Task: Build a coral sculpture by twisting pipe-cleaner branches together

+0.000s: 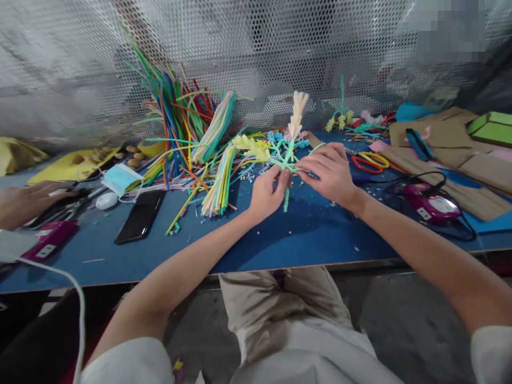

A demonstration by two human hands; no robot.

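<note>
Above the blue table, both my hands meet at a pipe-cleaner flower piece with mint-green stems (pixel 288 154). My left hand (pixel 269 189) pinches the stems where they join, and a short green end pokes out below it. On the other side, my right hand (pixel 330 173) has its fingertips closed on a green stem of the same piece. A cream flower spike (pixel 296 114) stands upright at its top. A pale yellow spike (pixel 251 146) leans out to the left. Small blue and pink blooms (pixel 280 137) show behind the stems; I cannot tell if they belong to it.
Loose pipe cleaners (pixel 176 117) and a tied bundle (pixel 219 184) lie to the left, near a black phone (pixel 140 216) and a face mask (pixel 122 178). Another person's hand (pixel 30 202) rests at far left. Right are scissors (pixel 370 161), a purple device (pixel 432 202) and cardboard (pixel 452 160).
</note>
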